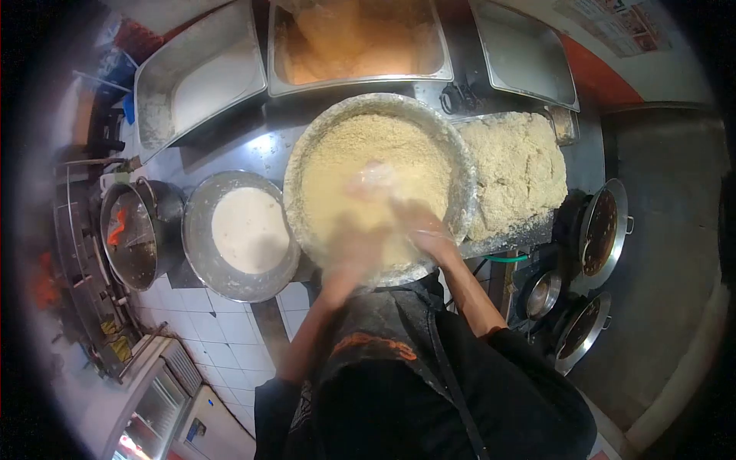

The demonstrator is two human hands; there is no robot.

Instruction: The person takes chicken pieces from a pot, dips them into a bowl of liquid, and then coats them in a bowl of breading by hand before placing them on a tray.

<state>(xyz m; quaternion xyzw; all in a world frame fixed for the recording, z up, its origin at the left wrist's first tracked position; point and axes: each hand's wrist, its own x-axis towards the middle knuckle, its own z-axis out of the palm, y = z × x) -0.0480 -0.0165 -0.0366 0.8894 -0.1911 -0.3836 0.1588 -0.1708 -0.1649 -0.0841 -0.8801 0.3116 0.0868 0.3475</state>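
Observation:
A large metal basin (300, 146) stands in front of me, filled with pale yellow breading crumbs (376, 134). A pinkish-white piece (373, 180), perhaps raw meat, lies in the middle of the crumbs; its outline is blurred. My left hand (356, 244) is over the near left part of the basin, smeared by motion. My right hand (422, 224) reaches in at the near right, close to the pale piece, its fingers blurred too. Whether either hand grips anything cannot be made out.
Left of the basin are a bowl of white batter (251, 230) and a dark pot (130, 238). A mound of crumbs (510, 172) sits on the right. Metal trays (203, 84) line the back. Two-handled pans (602, 234) stand lower right.

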